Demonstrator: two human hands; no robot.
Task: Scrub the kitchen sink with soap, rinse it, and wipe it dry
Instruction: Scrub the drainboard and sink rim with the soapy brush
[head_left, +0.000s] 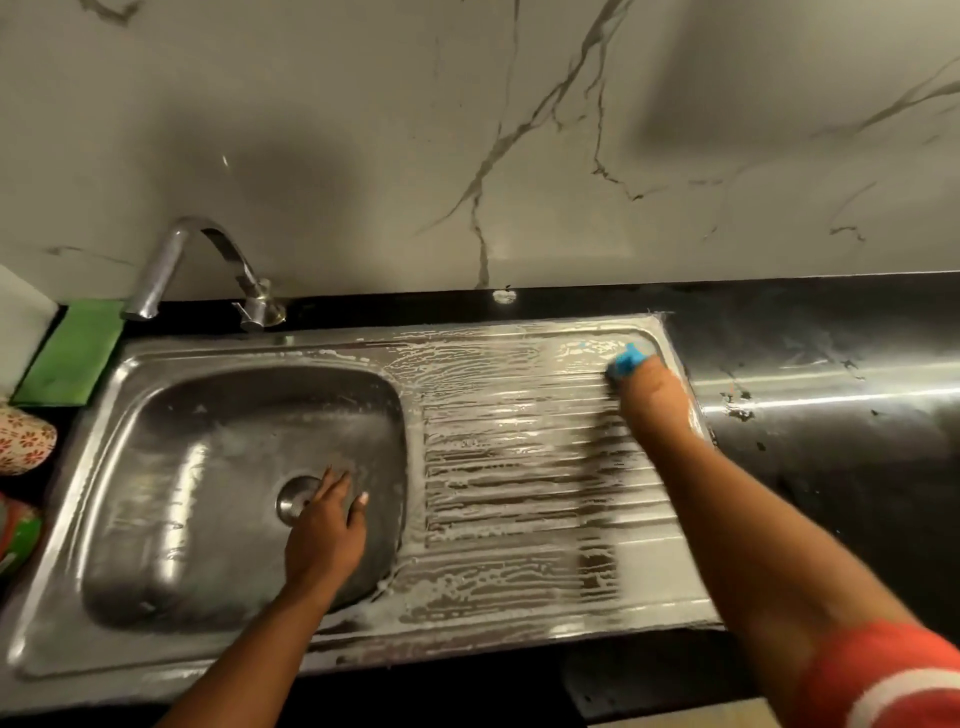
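Marble-look wall (363, 130) fills the top half, grey veins running through it. Black countertop (831, 343) below it, wet streaks on the right.

Steel sink (67, 525) is set into the counter: basin (182, 457) on the left, ribbed drainboard (519, 467) on the right. The drainboard and the rim nearest the camera are covered in white soap film. The basin has only a few patches of it.

Faucet (171, 260) sits at the back left, spout curving out over the far left corner of the sink. Folded green cloth (72, 358) lies on the counter just left of the spout. Floral-print item (21, 441) is at the left edge, partly cut off.

Right arm has an orange-and-white sleeve (883, 675) at the bottom right corner. Right hand (654, 395) is at the far right corner of the drainboard and motion-blurred. It grips a blue scrubber (628, 358), which sticks out past the far side of the hand and sits down on the soapy steel. Fingers are tucked under and over the scrubber, so I cannot tell them apart.

Left hand (327, 525) is in the basin, palm down, fingers (332, 483) straight and pressed together, thumb held off to the right, holding nothing. Fingertips overlap the right edge of the drain (293, 501). Cannot tell if they touch the basin floor. Scrubber is well apart from this hand.
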